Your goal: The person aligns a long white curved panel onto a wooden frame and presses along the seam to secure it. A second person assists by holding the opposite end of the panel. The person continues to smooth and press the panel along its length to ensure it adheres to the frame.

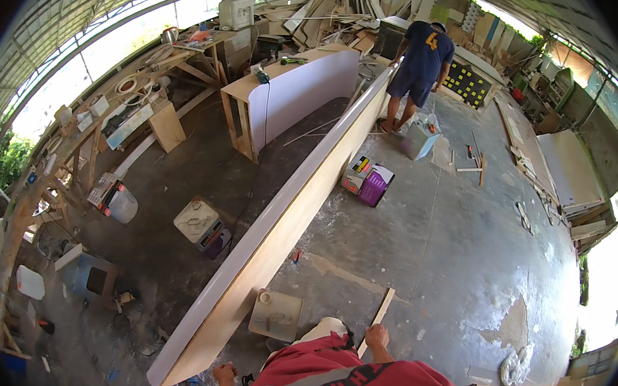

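A thin wooden strip (382, 309) is gripped in my right hand (377, 336), its free end pointing forward above the floor. My left hand (225, 372) is low beside the near end of a long panel (275, 252), fingers curled; what they hold, if anything, is too small to make out. The panel has a glossy white face and a bare plywood side, and runs diagonally away from me. At its far end bends a person in a dark shirt (428, 46). A squarish jerrycan (275, 316) stands against the panel, ahead of my hands.
A purple-and-white container (368, 181) lies right of the panel; another jerrycan (201, 221) stands left of it. Farther off are a curved white-faced counter (302, 94), a cluttered workbench (122, 117) and a clear bluish bin (422, 138). Boards (572, 166) lean along the right side.
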The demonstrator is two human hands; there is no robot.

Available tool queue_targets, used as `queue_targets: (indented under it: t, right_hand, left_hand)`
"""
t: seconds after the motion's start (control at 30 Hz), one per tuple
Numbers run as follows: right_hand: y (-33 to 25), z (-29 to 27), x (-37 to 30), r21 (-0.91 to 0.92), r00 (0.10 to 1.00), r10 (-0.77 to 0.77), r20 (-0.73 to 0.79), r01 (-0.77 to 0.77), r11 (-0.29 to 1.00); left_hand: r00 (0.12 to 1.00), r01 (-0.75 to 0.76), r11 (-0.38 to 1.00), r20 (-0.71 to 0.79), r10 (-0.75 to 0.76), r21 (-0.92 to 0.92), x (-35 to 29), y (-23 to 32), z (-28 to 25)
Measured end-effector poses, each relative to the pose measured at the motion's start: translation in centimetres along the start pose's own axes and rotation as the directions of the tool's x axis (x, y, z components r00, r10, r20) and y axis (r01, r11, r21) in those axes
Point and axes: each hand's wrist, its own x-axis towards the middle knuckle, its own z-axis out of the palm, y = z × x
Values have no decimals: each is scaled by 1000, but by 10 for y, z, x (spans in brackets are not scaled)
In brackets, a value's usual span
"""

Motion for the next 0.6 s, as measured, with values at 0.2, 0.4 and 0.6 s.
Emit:
queue_targets:
  t: [0.2, 0.4, 0.6]
  right_hand:
    - [-75, -23, 88, 130, 919, -362, 154, 344, 930]
    - [-85, -24, 164, 196, 724, -658, 208, 628, 753]
    - [-54, 5, 183, 226, 588, -681, 436, 661, 716]
  left_hand:
    - [992, -83, 996, -100, 78, -42, -56, 5, 29]
    - [942, -93, 975, -299, 152, 201, -139, -35, 63]
    - [934, 128, 943, -282, -219, -308, -247, -149, 95]
